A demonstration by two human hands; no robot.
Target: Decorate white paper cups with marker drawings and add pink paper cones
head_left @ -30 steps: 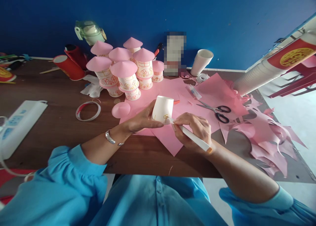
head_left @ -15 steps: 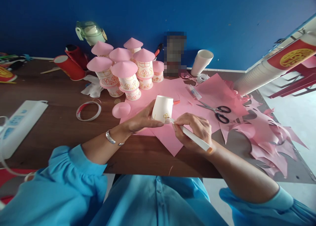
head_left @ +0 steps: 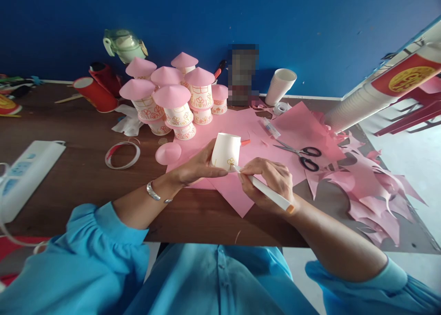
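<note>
My left hand (head_left: 203, 165) is closed around a white paper cup (head_left: 225, 149), which it holds tilted over pink paper (head_left: 237, 196). Near the cup's lower rim is a small flower drawn in a yellowish-brown line, with a short stroke to its left. A white marker (head_left: 270, 191) with an orange end is gripped in my right hand (head_left: 270, 179). The marker's tip meets the cup beside the flower. Behind my left hand stand several paper-cup houses with pink cone roofs (head_left: 172, 97) and drawn flowers. A loose pink cone (head_left: 168, 154) lies left of the cup.
Black-handled scissors (head_left: 305, 154) and a glue tube (head_left: 271, 127) lie on the pink paper. Pink scraps (head_left: 374, 195) cover the right side. A tape roll (head_left: 122, 155) and a white power strip (head_left: 32, 175) are at left. Stacked white cups (head_left: 280, 87) stand near the blue wall.
The marker tip and my right hand have shifted very slightly left along the cup, near the flower's stem. My left hand holds the cup in nearly the same place.
</note>
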